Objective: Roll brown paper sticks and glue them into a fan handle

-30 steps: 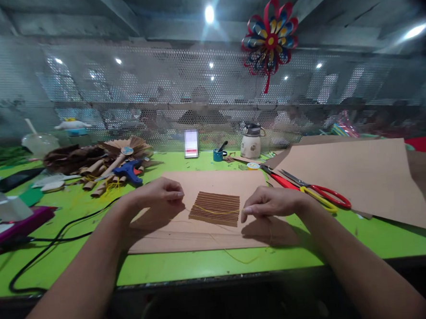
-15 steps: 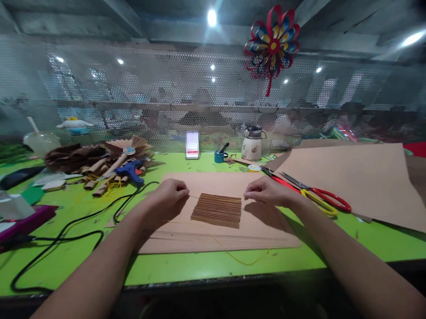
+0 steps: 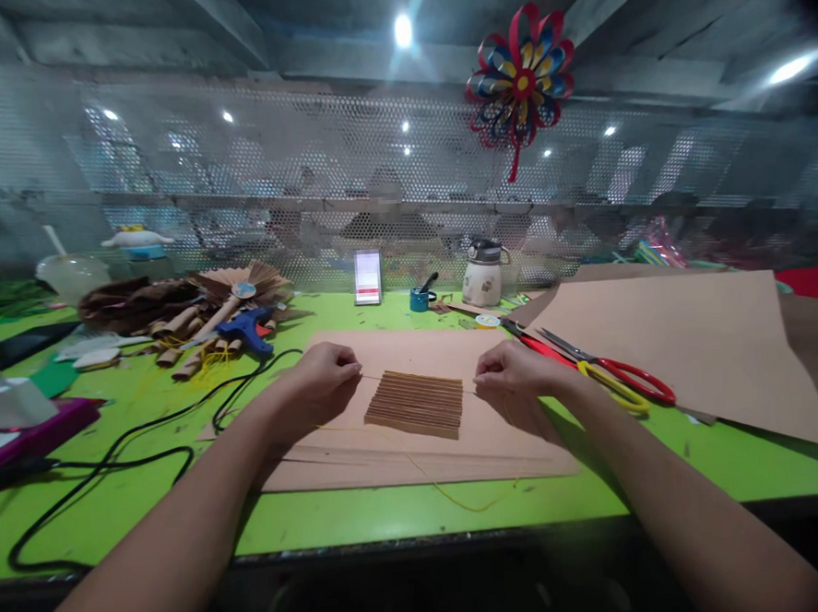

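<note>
A piece of brown paper folded into narrow pleats (image 3: pixel 415 407) lies flat on a stack of kraft paper sheets (image 3: pixel 398 345). To its left, my left hand (image 3: pixel 327 380) is closed in a pinch on one part of a thin yellow string (image 3: pixel 473 510). On the other side, my right hand (image 3: pixel 514 369) pinches the string too, just off the pleats' right edge. Between the hands the string appears to run along the far side of the pleats. A loose length curves over the sheets' front edge onto the green table.
Red-handled and yellow-handled scissors (image 3: pixel 614 381) lie right, beside a large kraft sheet (image 3: pixel 674 336). A blue glue gun (image 3: pixel 248 330), paper rolls (image 3: pixel 191 361) and a purple power strip (image 3: pixel 56 434) with black cable are left. A phone (image 3: pixel 367 276), blue cup (image 3: pixel 420 299) and flask (image 3: pixel 483 274) stand behind.
My right hand has shifted slightly right, away from the pleats. The string across the pleats now appears nearer their far edge. My left hand keeps its pinch in nearly the same place.
</note>
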